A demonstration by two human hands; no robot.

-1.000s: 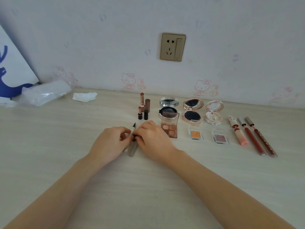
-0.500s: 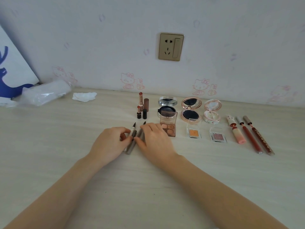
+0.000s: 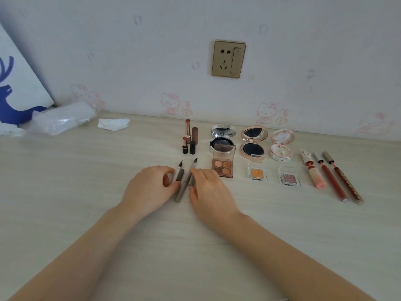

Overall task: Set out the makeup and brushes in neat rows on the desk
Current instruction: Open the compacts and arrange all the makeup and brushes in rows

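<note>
Both hands lie on the desk [image 3: 65, 192], w/ two liner pens and their caps between them. Left hand [image 3: 149, 187] pinches the white-barrelled pen [image 3: 178, 172] and the grey cap [image 3: 179, 175] beside it, thumb and fingers curled round. Right hand [image 3: 208, 190] lies flatter; its fingertips touch a second grey cap [image 3: 192, 180], looks like resting more than gripping. Grey pen [image 3: 186, 183] lies btwn the hands, tip pointing away.

Just right: open eyeshadow palette [image 3: 223, 168], then two small single shadows, orange [image 3: 257, 173] and mauve [image 3: 288, 178]. Further right a pink lip tube [image 3: 314, 175] and two long red lip glosses [image 3: 340, 181], side by side.

Behind: two lipsticks w/ caps [image 3: 189, 137] standing upright, then three open compacts [image 3: 252, 141] in a row.

Far left by the wall: crumpled tissue [image 3: 113, 123] and a clear plastic bag [image 3: 63, 119].
</note>
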